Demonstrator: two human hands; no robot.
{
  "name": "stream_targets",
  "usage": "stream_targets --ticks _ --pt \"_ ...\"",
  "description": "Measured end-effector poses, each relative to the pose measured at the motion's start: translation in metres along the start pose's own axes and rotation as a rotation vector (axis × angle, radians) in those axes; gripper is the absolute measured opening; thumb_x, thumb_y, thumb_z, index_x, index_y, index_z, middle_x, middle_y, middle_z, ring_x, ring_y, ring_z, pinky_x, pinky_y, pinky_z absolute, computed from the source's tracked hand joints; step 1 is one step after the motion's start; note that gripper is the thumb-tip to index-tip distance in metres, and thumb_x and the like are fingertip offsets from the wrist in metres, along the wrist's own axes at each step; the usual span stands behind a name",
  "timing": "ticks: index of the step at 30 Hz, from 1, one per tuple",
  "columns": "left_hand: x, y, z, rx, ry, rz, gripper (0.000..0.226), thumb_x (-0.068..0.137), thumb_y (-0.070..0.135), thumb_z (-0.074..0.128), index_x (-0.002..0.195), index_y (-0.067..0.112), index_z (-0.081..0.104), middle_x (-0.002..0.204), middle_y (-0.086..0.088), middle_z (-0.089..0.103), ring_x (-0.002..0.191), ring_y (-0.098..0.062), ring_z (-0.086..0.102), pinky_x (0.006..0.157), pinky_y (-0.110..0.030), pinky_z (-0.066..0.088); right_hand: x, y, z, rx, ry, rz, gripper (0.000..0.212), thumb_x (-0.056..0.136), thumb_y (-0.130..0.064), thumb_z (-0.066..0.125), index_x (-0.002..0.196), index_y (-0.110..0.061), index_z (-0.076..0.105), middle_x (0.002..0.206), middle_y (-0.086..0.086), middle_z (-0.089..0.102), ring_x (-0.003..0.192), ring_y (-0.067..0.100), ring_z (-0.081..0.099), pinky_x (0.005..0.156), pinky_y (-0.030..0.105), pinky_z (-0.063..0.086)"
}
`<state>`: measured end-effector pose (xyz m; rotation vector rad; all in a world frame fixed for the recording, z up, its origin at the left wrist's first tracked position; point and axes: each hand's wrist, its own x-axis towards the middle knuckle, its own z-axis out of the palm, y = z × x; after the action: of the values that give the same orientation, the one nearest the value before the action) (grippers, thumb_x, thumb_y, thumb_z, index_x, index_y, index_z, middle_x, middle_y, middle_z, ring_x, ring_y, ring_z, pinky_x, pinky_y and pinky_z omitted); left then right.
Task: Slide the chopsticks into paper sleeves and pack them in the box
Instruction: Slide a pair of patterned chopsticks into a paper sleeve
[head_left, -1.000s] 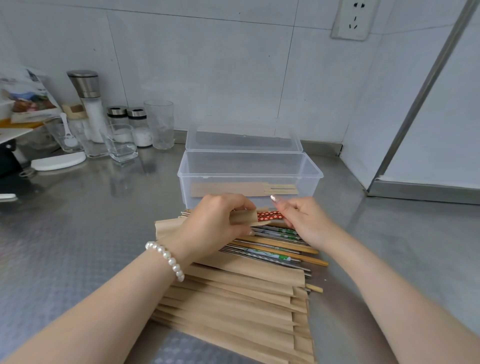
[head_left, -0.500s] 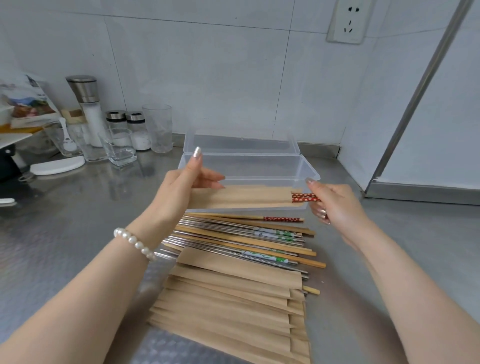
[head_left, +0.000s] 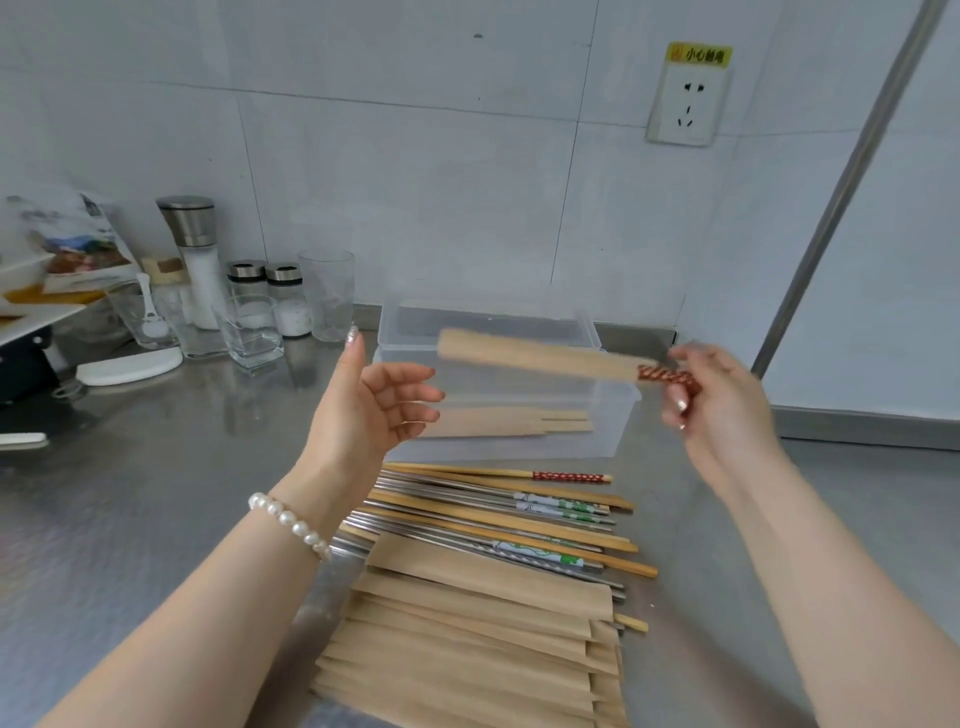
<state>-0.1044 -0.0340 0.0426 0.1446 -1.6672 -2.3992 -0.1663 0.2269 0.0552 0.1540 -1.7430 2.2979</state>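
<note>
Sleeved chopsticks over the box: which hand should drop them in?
Probably the right hand. It already pinches the red patterned end of the sleeved chopsticks, which hang above the open box. The left hand is open beside the box, holding nothing.

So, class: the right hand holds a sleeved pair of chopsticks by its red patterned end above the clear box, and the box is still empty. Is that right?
Not quite. The head view shows the clear box already holds one sleeved pair lying on its floor. The rest stands: the right hand pinches the held sleeved pair by its red patterned end above the box.
</note>
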Motion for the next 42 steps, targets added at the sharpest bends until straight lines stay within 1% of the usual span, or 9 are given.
stream_targets --ticks 5,15,19,22,25,30,34,39,42 --pt "0.0 0.0 -0.004 0.031 0.037 0.062 0.066 0.095 0.052 0.019 0.077 0.006 0.063 0.06 -0.005 0.063 0.054 -0.017 0.056 0.065 -0.031 0.043 0.038 -0.022 0.016 -0.296 0.022 -0.128 0.027 0.096 -0.01 0.041 0.074 -0.016 0.056 0.056 -0.001 0.047 0.037 0.004 0.038 0.048 0.019 0.029" --pt "0.004 0.002 -0.01 0.019 0.054 0.087 0.065 0.095 0.051 0.021 0.073 0.006 0.063 0.058 -0.004 0.063 0.053 -0.017 0.055 0.061 -0.029 0.043 0.045 0.01 0.067 -0.699 -0.299 0.104 0.021 0.094 -0.007 0.044 0.077 -0.01 0.057 0.056 0.006 0.045 0.033 0.004 0.039 0.039 0.014 0.031" --pt "0.006 -0.001 -0.009 0.021 0.037 0.086 0.065 0.095 0.05 0.022 0.074 0.005 0.064 0.058 -0.005 0.064 0.053 -0.017 0.055 0.061 -0.029 0.043 0.04 0.015 0.075 -1.029 -0.361 0.076 0.032 0.097 -0.036 0.039 0.082 -0.015 0.059 0.063 0.005 0.049 0.054 0.016 0.043 0.053 0.028 0.032" --pt "0.006 -0.001 -0.008 0.016 0.026 0.085 0.065 0.095 0.05 0.022 0.074 0.005 0.064 0.059 -0.006 0.064 0.054 -0.018 0.055 0.061 -0.029 0.043 0.038 0.02 0.076 -1.313 -0.372 -0.006 0.058 0.097 -0.05 0.025 0.116 -0.011 0.063 0.106 0.016 0.066 0.095 0.028 0.06 0.079 0.033 0.044" --pt "0.006 -0.001 -0.008 0.02 0.026 0.094 0.065 0.095 0.049 0.022 0.074 0.005 0.064 0.059 -0.006 0.064 0.054 -0.018 0.055 0.062 -0.03 0.042 0.038 0.023 0.073 -1.444 -0.354 -0.056 0.071 0.096 -0.054 0.018 0.116 -0.001 0.061 0.108 0.019 0.066 0.1 0.032 0.059 0.081 0.034 0.044" --pt "0.006 -0.004 -0.008 0.051 0.032 0.094 0.064 0.096 0.048 0.022 0.073 0.006 0.064 0.058 -0.005 0.064 0.054 -0.018 0.055 0.063 -0.03 0.043 0.042 0.028 0.068 -1.465 -0.361 -0.125 0.073 0.095 -0.057 0.021 0.1 -0.002 0.068 0.093 0.013 0.069 0.106 0.033 0.054 0.083 0.033 0.041" --pt "0.005 -0.007 -0.008 0.157 -0.008 0.119 0.056 0.096 0.043 0.028 0.075 0.006 0.065 0.06 -0.005 0.065 0.056 -0.018 0.056 0.064 -0.03 0.044 0.039 0.016 0.057 -1.261 -0.14 -0.295 0.046 0.093 -0.036 0.043 0.065 -0.003 0.058 0.053 0.005 0.049 0.064 0.029 0.052 0.059 0.031 0.038" --pt "-0.008 -0.016 0.001 0.457 -0.281 0.203 0.012 0.076 0.017 0.071 0.069 0.011 0.065 0.06 0.002 0.063 0.057 -0.011 0.055 0.062 -0.023 0.046 0.017 0.005 0.034 -1.065 -0.009 -0.402 0.035 0.089 -0.025 0.051 0.072 0.003 0.064 0.066 0.022 0.062 0.067 0.037 0.056 0.062 0.037 0.046" --pt "-0.02 -0.026 0.011 0.735 -0.466 0.209 0.015 0.065 0.017 0.081 0.068 0.016 0.066 0.061 0.007 0.062 0.059 -0.008 0.052 0.059 -0.021 0.043 -0.001 0.005 0.026 -0.989 -0.128 -0.342 0.032 0.089 -0.022 0.054 0.07 0.002 0.065 0.065 0.022 0.061 0.059 0.027 0.05 0.06 0.03 0.042"
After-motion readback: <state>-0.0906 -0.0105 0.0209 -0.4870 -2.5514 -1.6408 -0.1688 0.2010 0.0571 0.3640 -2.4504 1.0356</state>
